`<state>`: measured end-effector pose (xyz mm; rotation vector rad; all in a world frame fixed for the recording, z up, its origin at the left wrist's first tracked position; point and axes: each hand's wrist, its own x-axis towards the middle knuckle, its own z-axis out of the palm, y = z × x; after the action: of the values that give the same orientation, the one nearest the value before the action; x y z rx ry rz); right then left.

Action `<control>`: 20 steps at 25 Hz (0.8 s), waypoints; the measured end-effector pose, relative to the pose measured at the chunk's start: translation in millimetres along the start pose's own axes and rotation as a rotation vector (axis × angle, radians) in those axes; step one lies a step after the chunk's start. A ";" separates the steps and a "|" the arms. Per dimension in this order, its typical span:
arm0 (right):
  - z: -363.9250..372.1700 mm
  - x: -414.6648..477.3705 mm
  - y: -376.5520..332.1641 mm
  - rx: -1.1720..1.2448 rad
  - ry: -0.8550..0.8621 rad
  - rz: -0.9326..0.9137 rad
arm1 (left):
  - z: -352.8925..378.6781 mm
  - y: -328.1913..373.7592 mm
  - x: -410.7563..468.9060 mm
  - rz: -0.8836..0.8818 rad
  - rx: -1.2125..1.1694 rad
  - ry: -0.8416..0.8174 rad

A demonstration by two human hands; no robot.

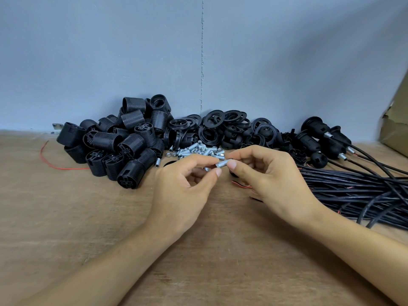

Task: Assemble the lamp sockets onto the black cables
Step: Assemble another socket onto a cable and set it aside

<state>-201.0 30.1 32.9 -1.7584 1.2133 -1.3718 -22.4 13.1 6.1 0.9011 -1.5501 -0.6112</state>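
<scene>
Here's the piece in play: one short threaded metal tube [223,162], held level in the air between two hands above the table [66,217]. The left hand [185,184] pinches its near end between thumb and forefinger, and the right hand [271,180] pinches the far end the same way. The other fingers on both hands are loosely curled. A fingertip hold like this looks made for turning or checking the thread before the tube goes into a socket, though that is my reading.

Directly behind the hands lies the heap of loose tubes [198,150], an easy reach for picking one up. To the left is a big pile of ribbed socket shells [123,140]. Behind the tubes is a stack of black rings [220,122].

Out on the right, the black cables [353,188] lie in a thick bundle just beside the right wrist. Beyond them sit finished sockets [318,131], tubes fitted and cables trailing out, so several units are done and plenty of parts remain.

Something dark and a red lead end show under the right hand; I cannot tell whether it holds them. A stray red wire [47,160] lies far left, and a cardboard box [395,129] stands at the right edge.
</scene>
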 end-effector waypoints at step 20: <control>1.5 -0.2 2.4 -0.056 -0.001 -0.022 | -1.2 -0.6 0.1 -0.138 -0.212 -0.071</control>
<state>-200.3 29.2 30.3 -1.8156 1.2463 -1.3611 -21.1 12.9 5.9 0.8365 -1.4620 -0.8979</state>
